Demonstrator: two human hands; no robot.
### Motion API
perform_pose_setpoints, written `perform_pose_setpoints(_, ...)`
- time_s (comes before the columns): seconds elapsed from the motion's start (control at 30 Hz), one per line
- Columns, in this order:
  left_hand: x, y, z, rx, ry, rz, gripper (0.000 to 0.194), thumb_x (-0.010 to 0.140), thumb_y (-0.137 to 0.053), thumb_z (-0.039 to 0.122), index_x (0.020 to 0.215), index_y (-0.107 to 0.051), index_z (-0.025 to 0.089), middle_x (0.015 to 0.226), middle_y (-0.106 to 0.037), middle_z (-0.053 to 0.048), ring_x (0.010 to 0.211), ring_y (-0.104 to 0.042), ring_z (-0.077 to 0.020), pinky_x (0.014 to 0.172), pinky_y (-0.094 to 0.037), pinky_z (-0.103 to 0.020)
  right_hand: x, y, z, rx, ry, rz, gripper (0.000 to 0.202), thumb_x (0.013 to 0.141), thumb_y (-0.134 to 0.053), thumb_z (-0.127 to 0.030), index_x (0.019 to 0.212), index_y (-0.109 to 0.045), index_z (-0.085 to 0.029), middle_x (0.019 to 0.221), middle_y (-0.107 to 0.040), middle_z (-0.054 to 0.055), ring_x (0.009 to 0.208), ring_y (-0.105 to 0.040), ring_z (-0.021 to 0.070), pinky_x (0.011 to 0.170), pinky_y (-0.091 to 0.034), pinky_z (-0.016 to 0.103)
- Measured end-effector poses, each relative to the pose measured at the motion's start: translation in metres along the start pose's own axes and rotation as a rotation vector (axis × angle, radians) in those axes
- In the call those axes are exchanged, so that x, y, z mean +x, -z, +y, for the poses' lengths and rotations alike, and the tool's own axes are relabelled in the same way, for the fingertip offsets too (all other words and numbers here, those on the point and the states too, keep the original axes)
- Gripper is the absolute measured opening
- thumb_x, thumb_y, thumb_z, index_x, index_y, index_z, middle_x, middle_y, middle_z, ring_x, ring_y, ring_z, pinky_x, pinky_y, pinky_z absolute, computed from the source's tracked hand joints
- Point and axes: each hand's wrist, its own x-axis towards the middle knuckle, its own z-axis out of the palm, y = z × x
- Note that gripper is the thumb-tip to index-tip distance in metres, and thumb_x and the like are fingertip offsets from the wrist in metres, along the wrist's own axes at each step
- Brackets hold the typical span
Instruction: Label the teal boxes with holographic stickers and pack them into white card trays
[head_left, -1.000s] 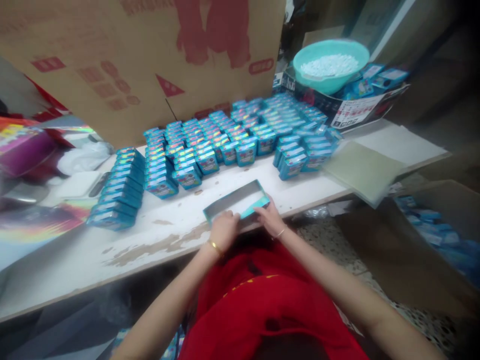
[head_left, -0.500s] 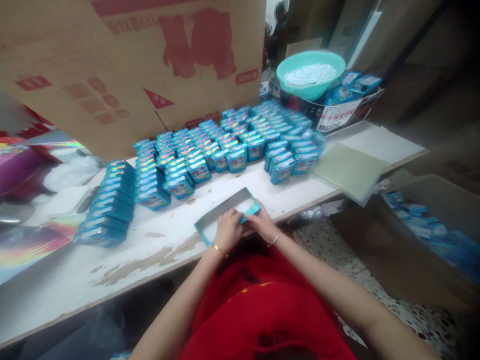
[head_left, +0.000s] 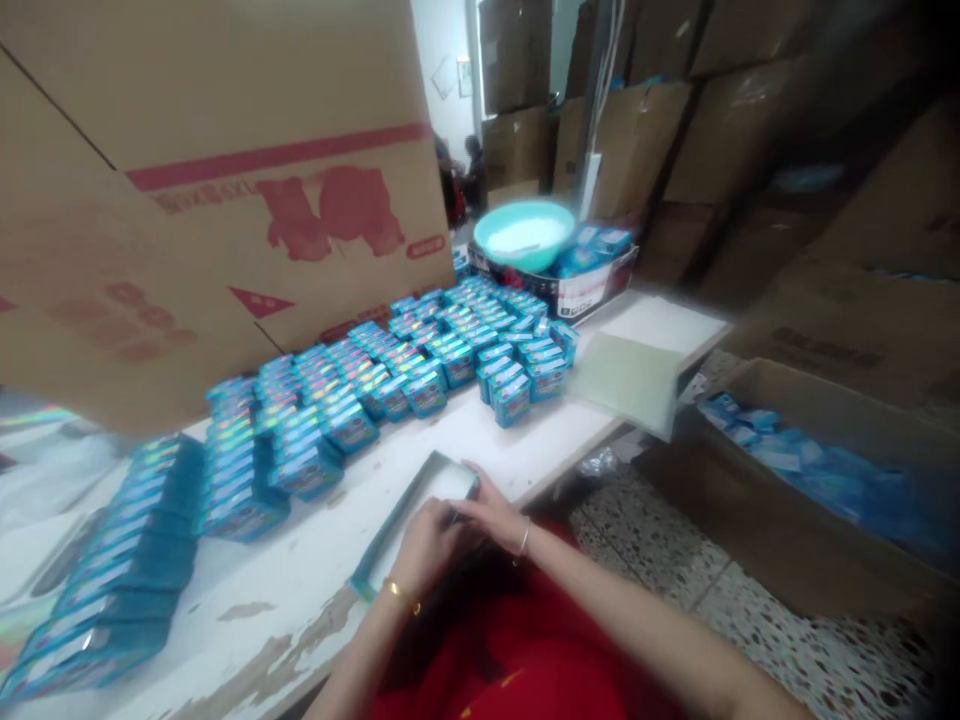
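Note:
A shallow, open-topped teal cardboard box with a pale inside lies at the table's front edge, close to my body. My left hand, with a gold bracelet at the wrist, is closed on its near side, reaching in towards the right end. At that right end my right hand grips the box wall, its thumb close to my left fingers. Both sets of fingertips are partly hidden. Beyond the box, many small blue packed boxes stand in rows on the white table.
Behind the rows rises a large carton. A turquoise bowl of white pieces rests on a tray of blue packs. A pale flat sheet overhangs the table edge. On the right, an open carton holds blue packs.
The view has swung right and up, so table and rows appear lower and further left. My hands stay at the box's right end, and its raised light-teal end piece no longer shows.

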Motion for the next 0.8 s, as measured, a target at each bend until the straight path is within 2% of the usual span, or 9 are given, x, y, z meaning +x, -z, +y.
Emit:
perform_pose_setpoints(0.1,0.017,0.019,0.022,-0.137,-0.105,0.210,0.039,0.085,-0.053,0.030,0.123,-0.050,0.021,0.109,-0.063,-0.009,0.080,-0.064,-0.0162,0.076,-0.052,-0.033,0.003,0.024,-0.016,-0.199,0.085,0.175,0.052,0.076,-0.060,-0.033,0.124,-0.041,-0.025,0.099,-0.063,0.001,0.093,-0.062,0.0207,0.080,-0.052,0.036)
perform_pose_setpoints(0.17,0.044,0.034,0.039,-0.091,-0.225,0.365,0.037,0.088,-0.050,0.036,0.122,-0.049,0.022,0.114,-0.061,-0.010,0.094,-0.063,-0.0196,0.084,-0.051,-0.037,0.006,0.049,-0.032,-0.388,0.137,0.257,0.046,0.078,-0.053,-0.032,0.122,-0.044,-0.022,0.096,-0.064,0.001,0.093,-0.061,0.0216,0.086,-0.050,0.039)
perform_pose_setpoints(0.23,0.082,0.044,0.056,0.067,-0.318,0.425,0.047,0.086,-0.053,0.044,0.127,-0.047,0.021,0.126,-0.056,-0.013,0.117,-0.053,-0.0256,0.099,-0.044,-0.043,0.009,0.075,-0.051,-0.610,0.197,0.311,0.049,0.080,-0.049,-0.031,0.128,-0.044,-0.022,0.102,-0.064,0.004,0.100,-0.060,0.0231,0.093,-0.047,0.042)
perform_pose_setpoints(0.33,0.148,0.038,0.077,0.307,-0.289,0.255,0.094,0.071,-0.066,0.058,0.146,-0.025,0.018,0.151,-0.030,-0.019,0.142,-0.022,-0.0373,0.112,-0.024,-0.054,0.012,0.105,-0.073,-0.984,0.329,0.471,0.052,0.084,-0.046,-0.032,0.134,-0.045,-0.020,0.112,-0.062,0.011,0.111,-0.056,0.0271,0.097,-0.044,0.046)
perform_pose_setpoints(0.43,0.200,0.017,0.092,0.456,-0.123,0.078,0.125,0.053,-0.072,0.069,0.150,-0.011,0.019,0.158,-0.008,-0.021,0.143,-0.001,-0.0457,0.110,-0.011,-0.064,0.004,0.119,-0.074,-1.297,0.412,0.639,0.057,0.087,-0.048,-0.045,0.136,-0.046,-0.015,0.126,-0.056,0.019,0.122,-0.048,0.0347,0.101,-0.038,0.055)
perform_pose_setpoints(0.5,0.220,0.003,0.101,0.519,-0.029,0.045,0.128,0.050,-0.074,0.067,0.150,-0.009,0.020,0.157,-0.007,-0.023,0.143,-0.004,-0.0475,0.108,-0.007,-0.067,-0.008,0.120,-0.059,-1.393,0.415,0.648,0.071,0.084,-0.052,-0.054,0.142,-0.039,-0.014,0.141,-0.044,0.021,0.136,-0.033,0.0386,0.108,-0.029,0.060)
perform_pose_setpoints(0.6,0.227,-0.012,0.111,0.597,0.033,0.118,0.123,0.055,-0.075,0.057,0.150,-0.007,0.018,0.150,-0.023,-0.028,0.137,-0.023,-0.0468,0.107,-0.006,-0.067,-0.029,0.113,-0.028,-1.410,0.342,0.580,0.093,0.081,-0.058,-0.055,0.153,-0.012,-0.017,0.155,-0.024,0.018,0.145,-0.011,0.0374,0.113,-0.017,0.062)
perform_pose_setpoints(0.7,0.224,-0.019,0.114,0.653,0.018,0.205,0.118,0.059,-0.070,0.055,0.150,-0.007,0.014,0.135,-0.041,-0.027,0.124,-0.040,-0.0431,0.106,-0.016,-0.060,-0.039,0.101,-0.010,-1.392,0.247,0.576,0.095,0.082,-0.055,-0.039,0.153,0.006,-0.018,0.158,-0.012,0.014,0.146,0.001,0.0333,0.114,-0.011,0.063)
perform_pose_setpoints(0.8,0.225,-0.021,0.111,0.680,-0.001,0.235,0.117,0.059,-0.067,0.060,0.151,-0.010,0.014,0.124,-0.048,-0.023,0.114,-0.047,-0.0392,0.099,-0.030,-0.050,-0.036,0.094,-0.011,-1.397,0.155,0.605,0.084,0.080,-0.043,-0.015,0.153,-0.002,-0.018,0.159,-0.008,0.009,0.146,0.009,0.0272,0.115,-0.006,0.059)
